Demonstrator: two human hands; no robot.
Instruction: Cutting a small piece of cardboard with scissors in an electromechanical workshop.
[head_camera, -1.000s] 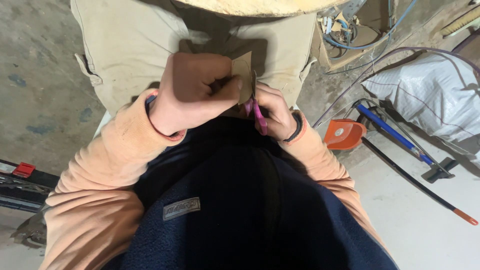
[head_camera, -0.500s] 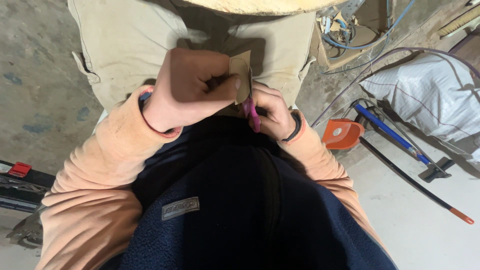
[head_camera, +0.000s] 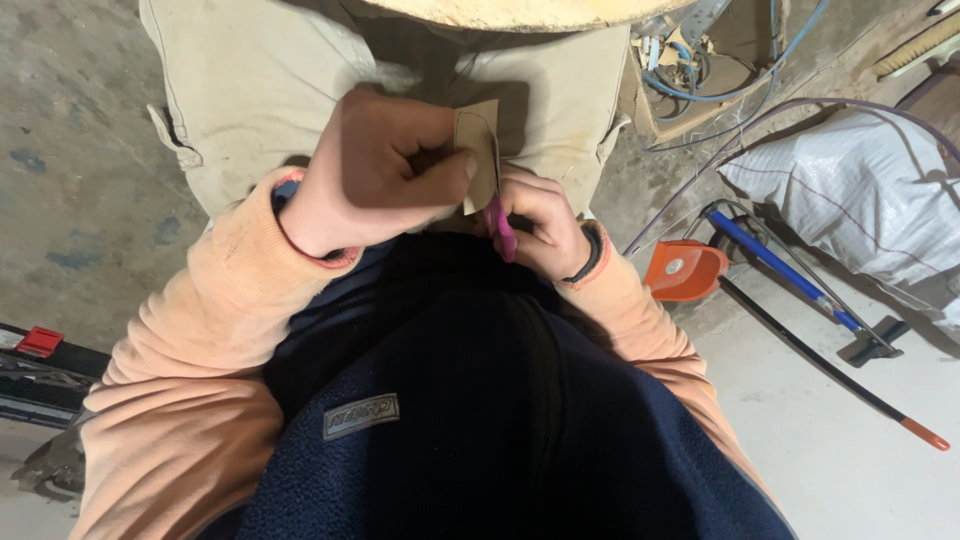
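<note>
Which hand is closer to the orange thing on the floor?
Right. The right hand sits just beside the orange thing, gripping a pink tool; the left hand holds the cardboard piece, farther away.

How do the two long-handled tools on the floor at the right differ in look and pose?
The blue-handled tool has a bright blue shaft ending in a dark flat head at lower right; the black-handled tool has a thinner black shaft with an orange-red tip. The blue one lies nearer the white sack; the black one reaches farther out across the pale floor. Both lie flat, slanting the same way, beside the orange object.

Workshop, rough concrete floor (head_camera: 80, 150), loose cables (head_camera: 720, 80), long-handled tools (head_camera: 800, 280)
</note>
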